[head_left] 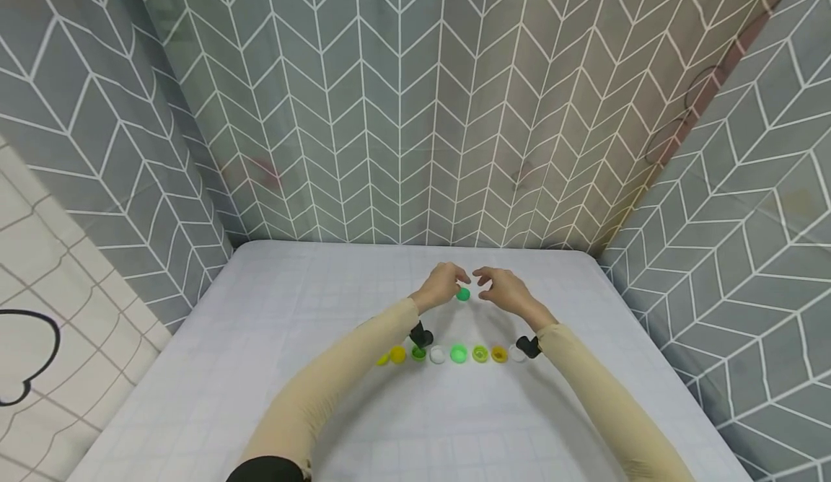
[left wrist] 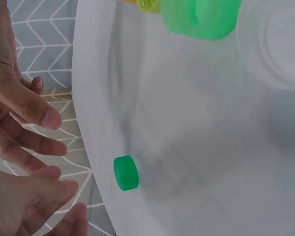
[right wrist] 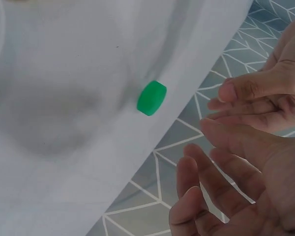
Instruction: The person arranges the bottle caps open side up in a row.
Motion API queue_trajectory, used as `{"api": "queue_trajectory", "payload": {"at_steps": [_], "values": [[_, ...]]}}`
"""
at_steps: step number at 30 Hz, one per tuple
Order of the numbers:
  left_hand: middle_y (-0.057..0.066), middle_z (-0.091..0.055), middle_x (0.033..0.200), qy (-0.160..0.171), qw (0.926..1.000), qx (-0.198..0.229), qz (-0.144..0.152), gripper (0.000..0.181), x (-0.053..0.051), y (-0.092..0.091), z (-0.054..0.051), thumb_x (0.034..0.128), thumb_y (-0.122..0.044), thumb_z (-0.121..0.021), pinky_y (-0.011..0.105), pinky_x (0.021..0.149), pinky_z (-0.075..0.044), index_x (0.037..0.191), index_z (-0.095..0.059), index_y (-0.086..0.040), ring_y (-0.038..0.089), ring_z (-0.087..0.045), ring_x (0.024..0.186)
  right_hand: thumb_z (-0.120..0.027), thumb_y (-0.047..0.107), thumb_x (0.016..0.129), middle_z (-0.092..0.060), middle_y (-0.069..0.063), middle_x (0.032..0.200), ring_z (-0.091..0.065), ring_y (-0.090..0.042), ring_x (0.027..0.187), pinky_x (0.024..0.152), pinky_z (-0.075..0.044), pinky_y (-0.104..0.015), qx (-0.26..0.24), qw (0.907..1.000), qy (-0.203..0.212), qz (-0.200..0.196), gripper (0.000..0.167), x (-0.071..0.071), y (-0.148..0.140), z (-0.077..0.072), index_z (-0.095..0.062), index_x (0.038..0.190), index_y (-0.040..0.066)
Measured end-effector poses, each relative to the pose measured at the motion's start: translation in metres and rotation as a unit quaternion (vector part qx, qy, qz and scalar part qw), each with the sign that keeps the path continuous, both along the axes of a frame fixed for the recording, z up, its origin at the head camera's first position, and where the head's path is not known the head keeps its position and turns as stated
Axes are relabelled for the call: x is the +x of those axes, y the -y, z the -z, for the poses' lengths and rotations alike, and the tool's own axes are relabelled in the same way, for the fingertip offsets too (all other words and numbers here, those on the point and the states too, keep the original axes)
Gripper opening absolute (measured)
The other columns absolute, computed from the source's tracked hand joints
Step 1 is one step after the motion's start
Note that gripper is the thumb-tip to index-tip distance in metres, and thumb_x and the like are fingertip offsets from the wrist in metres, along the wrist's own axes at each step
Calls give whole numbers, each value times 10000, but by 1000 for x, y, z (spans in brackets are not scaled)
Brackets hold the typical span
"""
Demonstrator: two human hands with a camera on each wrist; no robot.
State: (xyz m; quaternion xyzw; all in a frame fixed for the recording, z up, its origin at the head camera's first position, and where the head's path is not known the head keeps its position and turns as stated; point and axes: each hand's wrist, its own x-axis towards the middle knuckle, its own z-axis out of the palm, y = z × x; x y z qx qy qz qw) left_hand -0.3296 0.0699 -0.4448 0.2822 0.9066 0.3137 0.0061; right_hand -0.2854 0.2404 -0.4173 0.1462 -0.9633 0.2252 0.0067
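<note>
A small green round piece that looks like a bottle cap point(head_left: 463, 294) is just below and between the two hands; the wrist views show the cap point(left wrist: 126, 173) apart from all fingers. My left hand point(head_left: 441, 285) is to its left, fingers loosely bent and holding nothing. On the other side, my right hand point(head_left: 508, 289) faces it with thumb and fingers spread apart, also holding nothing. Seen from the right wrist, the fingertips of both hands come close together beyond the green cap point(right wrist: 152, 98). Whether they touch there, I cannot tell.
Nearer the body, several small round pieces stand in a row on the white table point(head_left: 227, 352), among them a light green one point(head_left: 459, 353), a yellow one point(head_left: 397, 354) and a white one point(head_left: 438, 354). Patterned curtains point(head_left: 402, 107) enclose the back and sides.
</note>
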Motion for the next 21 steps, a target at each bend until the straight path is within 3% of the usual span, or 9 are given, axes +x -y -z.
{"api": "queue_trajectory", "payload": {"at_steps": [9, 21], "values": [[51, -700, 1175, -37, 9992, -379, 77, 327, -8, 5, 8, 840, 95, -636, 351, 1014, -466, 1092, -739, -86, 233, -583, 1207, -718, 49, 834, -682, -184, 1142, -650, -331, 1027, 810, -526, -455, 73, 9995, 289, 84, 524, -17, 9, 10, -542, 1327, 24], [55, -681, 1213, 223, 9972, -699, 164, 327, -13, 0, 19, 855, 47, -648, 388, 1042, -443, 1151, -708, -79, 243, -577, 1223, -718, 95, 846, -674, -157, 1117, -609, -304, 1036, 881, -492, -472, 318, 9972, 652, 171, 407, -30, 17, 23, -626, 1238, 38]]}}
